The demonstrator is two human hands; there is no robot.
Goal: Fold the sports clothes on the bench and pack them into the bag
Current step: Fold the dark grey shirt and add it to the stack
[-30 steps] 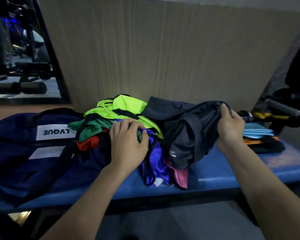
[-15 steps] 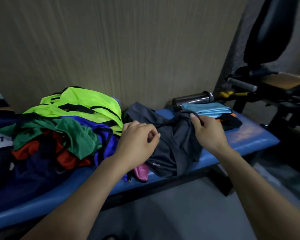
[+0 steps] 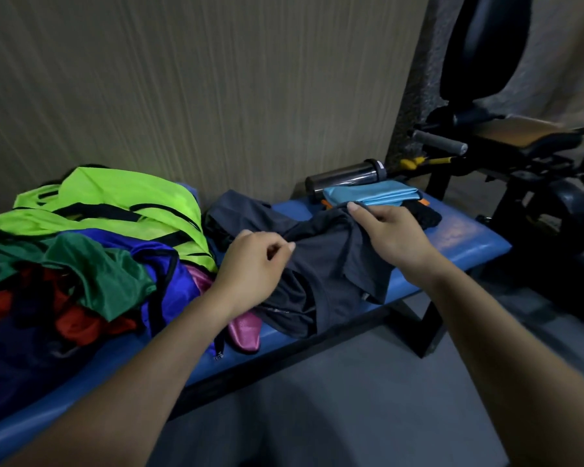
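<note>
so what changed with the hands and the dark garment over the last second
The left hand left the coloured pile and now pinches the dark grey garment. The right hand kept its grip and lowered the garment onto the blue bench. The pile and the folded light blue cloth stayed put.

Clothes pile [image 3: 91, 251] blocks left; bench front edge [image 3: 452, 244] lies bare.

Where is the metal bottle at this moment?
In the head view, the metal bottle lies on its side at the right back of the blue bench, against the wall, just behind the folded light-blue cloth.
</note>
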